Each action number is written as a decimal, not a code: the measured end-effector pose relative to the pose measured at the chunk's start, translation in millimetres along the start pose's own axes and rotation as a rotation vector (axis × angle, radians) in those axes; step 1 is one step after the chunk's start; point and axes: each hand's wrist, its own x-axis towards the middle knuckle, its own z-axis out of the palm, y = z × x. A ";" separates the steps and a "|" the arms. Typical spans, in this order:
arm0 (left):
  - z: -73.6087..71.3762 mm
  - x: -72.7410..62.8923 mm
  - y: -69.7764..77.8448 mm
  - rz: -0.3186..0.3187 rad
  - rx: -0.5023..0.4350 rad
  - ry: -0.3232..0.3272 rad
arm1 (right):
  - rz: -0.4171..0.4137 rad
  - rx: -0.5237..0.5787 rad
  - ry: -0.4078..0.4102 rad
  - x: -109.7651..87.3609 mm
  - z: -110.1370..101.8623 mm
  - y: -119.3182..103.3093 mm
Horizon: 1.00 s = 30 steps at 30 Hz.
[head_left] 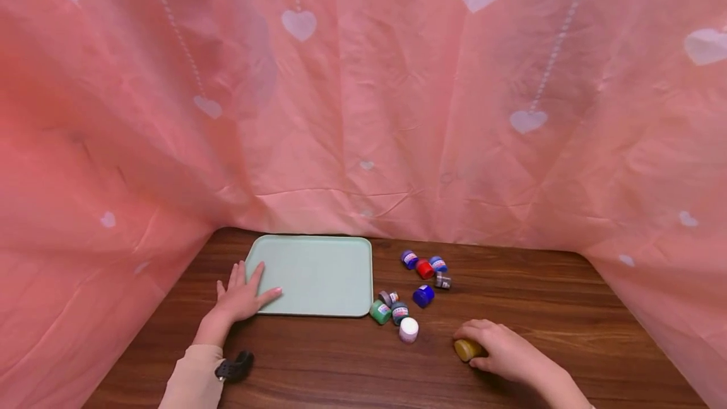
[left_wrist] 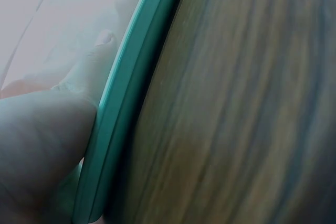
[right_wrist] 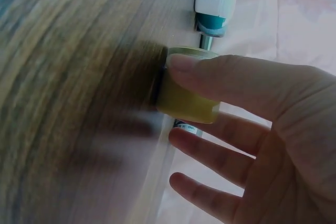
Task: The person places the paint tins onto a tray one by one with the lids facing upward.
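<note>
At the right hand (head_left: 500, 349): yellow jar (head_left: 467, 350) on its side, pinched between thumb and fingers, probably so it can't roll. Left hand (head_left: 238, 300) has fingers straight and spread over the left end of the pale green tray (head_left: 318, 270), gripping nothing, likely steadying it. Between the hands, by the tray's right edge: white jar (head_left: 408, 328), green jar (head_left: 380, 312), two dark jars (head_left: 400, 312), bunched. Farther out: blue jar (head_left: 423, 296), red jar (head_left: 425, 269), three more jars (head_left: 438, 264), seemingly unsorted. Beyond both hands, pink curtain (head_left: 369, 144)
</note>
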 end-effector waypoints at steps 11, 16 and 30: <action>12.8 12.6 17.0 0.014 -0.007 -0.007 | 0.001 0.045 -0.015 1.7 -0.1 3.0; 15.5 15.0 24.0 0.019 0.007 -0.013 | 0.005 0.078 -0.013 4.1 -3.6 4.9; 13.6 16.2 28.5 0.010 0.007 -0.037 | -0.046 0.018 0.104 29.2 -12.8 -14.0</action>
